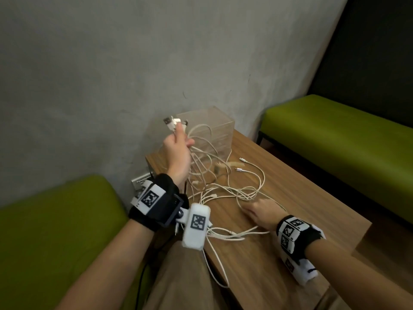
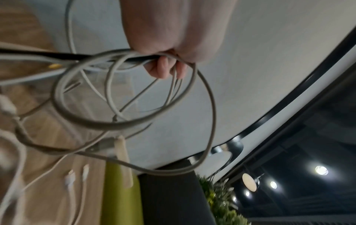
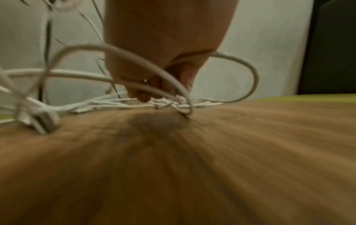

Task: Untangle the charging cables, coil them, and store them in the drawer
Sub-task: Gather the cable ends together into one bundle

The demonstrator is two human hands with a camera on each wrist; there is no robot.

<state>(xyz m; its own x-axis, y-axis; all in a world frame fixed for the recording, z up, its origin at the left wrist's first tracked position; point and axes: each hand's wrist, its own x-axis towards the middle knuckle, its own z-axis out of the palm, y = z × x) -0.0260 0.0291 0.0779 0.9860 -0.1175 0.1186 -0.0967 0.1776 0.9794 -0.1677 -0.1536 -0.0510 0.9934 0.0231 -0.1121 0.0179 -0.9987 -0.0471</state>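
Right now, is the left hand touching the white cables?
Touching. The left wrist view shows the left hand with fingers curled around several loops of the white cables, lifted above the table.

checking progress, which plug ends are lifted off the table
The cluster of USB plugs sticking up above the left hand, in front of the clear drawer box. The two small connectors lie flat on the table.

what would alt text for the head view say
A person's left hand lifts a bunch of white charging cables by their plug ends, above a wooden table. The right hand rests low on the tangle lying there; a clear drawer box stands by the wall.
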